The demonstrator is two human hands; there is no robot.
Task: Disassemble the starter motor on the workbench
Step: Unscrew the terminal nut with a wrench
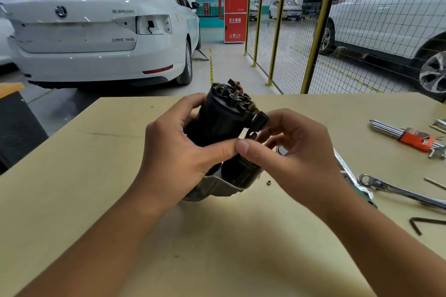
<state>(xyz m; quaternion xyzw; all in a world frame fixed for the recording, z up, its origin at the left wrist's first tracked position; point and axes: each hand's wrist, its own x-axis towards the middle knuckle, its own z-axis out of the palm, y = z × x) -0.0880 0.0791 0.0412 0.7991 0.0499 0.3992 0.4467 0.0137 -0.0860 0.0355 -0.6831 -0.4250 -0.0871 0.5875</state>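
Both hands on a half-opened starter motor

Centrally, near the middle of a tan workbench (72, 176), a black starter motor (217, 123) stands tilted, its silver nose housing (217, 188) resting on the wood and its open end pointing up and away. That open end shows a brush assembly (237, 95) with copper-coloured parts and a small shaft in the middle.

The left hand (183, 147) is wrapped around the left side of the motor body, fingers curled behind it and the thumb lying across the front. The right hand (296, 149) is at the right side of the motor, fingers bent; its fingertips pinch a small black connector piece (259, 119) that hangs off the upper right of the motor. The thumbs of both hands touch in front of the body.

On the bench just right of the motor lies a tiny nut (268, 183). Farther right are a ratchet wrench (398, 190), another wrench (347, 171) partly hidden behind the right wrist, a loose black hex key (420, 223), and a set of hex keys (410, 136) in an orange holder.

Beyond the bench stand a white car (96, 31), a yellow-framed mesh fence (313, 31) and a red fire cabinet (236, 5).
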